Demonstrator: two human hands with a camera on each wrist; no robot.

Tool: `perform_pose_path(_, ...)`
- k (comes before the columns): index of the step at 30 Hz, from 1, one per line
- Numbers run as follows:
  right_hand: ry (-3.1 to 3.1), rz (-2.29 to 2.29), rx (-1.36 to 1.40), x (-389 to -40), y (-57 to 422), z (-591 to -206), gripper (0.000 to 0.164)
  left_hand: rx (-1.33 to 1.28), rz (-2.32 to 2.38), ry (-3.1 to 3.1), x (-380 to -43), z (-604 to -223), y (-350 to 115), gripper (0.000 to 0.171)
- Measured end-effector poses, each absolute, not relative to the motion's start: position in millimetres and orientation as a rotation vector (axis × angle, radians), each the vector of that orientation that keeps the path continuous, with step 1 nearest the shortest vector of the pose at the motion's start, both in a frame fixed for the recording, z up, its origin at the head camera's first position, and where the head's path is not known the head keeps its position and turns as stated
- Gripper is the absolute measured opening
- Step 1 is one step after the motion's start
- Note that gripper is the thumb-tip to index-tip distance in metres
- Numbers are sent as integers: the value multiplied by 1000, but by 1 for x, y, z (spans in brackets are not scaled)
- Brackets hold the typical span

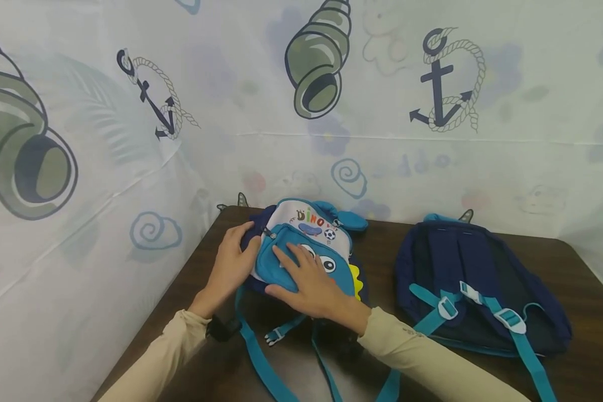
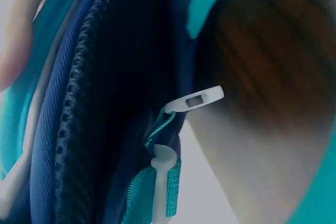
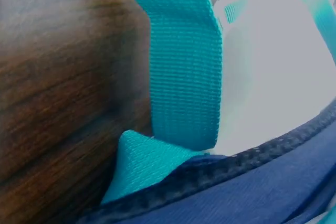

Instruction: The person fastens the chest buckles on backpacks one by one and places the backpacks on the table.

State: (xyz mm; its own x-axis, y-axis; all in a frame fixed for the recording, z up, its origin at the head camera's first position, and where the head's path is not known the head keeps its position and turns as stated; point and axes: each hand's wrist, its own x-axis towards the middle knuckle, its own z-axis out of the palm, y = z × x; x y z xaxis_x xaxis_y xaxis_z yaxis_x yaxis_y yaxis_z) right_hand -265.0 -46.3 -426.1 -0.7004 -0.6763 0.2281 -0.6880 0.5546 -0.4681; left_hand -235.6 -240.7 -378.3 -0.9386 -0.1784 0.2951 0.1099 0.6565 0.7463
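Observation:
A child's backpack (image 1: 309, 218) with a white "DINO" panel, navy sides and a teal dinosaur-face pocket (image 1: 266, 262) leans back on the table. My left hand (image 1: 231, 259) rests against its left side, thumb by the pocket's edge. Spread fingers of my right hand (image 1: 311, 282) press flat on the pocket, partly covering the dinosaur's eyes. Close up in the left wrist view are the bag's dark mesh edge (image 2: 71, 103) and a pale buckle (image 2: 197, 99). A teal strap (image 3: 185, 77) rises beside the navy fabric (image 3: 273, 187) in the right wrist view.
A second navy backpack (image 1: 482, 251) lies back side up at the right, with teal straps and white buckles. Loose teal straps (image 1: 258, 352) trail toward the near side of the brown table (image 1: 191, 268). A patterned cloth (image 1: 231, 111) hangs behind and at the left.

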Motion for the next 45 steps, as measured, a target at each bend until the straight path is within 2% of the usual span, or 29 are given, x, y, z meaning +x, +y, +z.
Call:
perform_pose_path(14, -2524, 1436, 1052, -261, -27, -411, 80, -136, -1024, -2456, -250, -313, -194, 45)
perform_pose_path(24, -2469, 1446, 1102, -271, 17, -396, 79, -201, -917, -2494, -257, -295, -161, 47)
perform_pose_path(28, -2380, 1339, 1089, -283, 44, -370, 79, -225, -936, -2508, -259, -291, -153, 49)
perform_pose_path(32, -2382, 1162, 1111, -296, 62, -325, 84, -248, -960, -2514, -260, -287, -144, 53)
perform_pose_path(38, -2534, 918, 1214, -303, 63, -266, 82, -325, -972, -2488, -263, -284, -135, 71)
perform_pose_path(45, -2687, 732, 1340, -302, 54, -241, 72, -429, -1029, -2423, -264, -289, -124, 90)
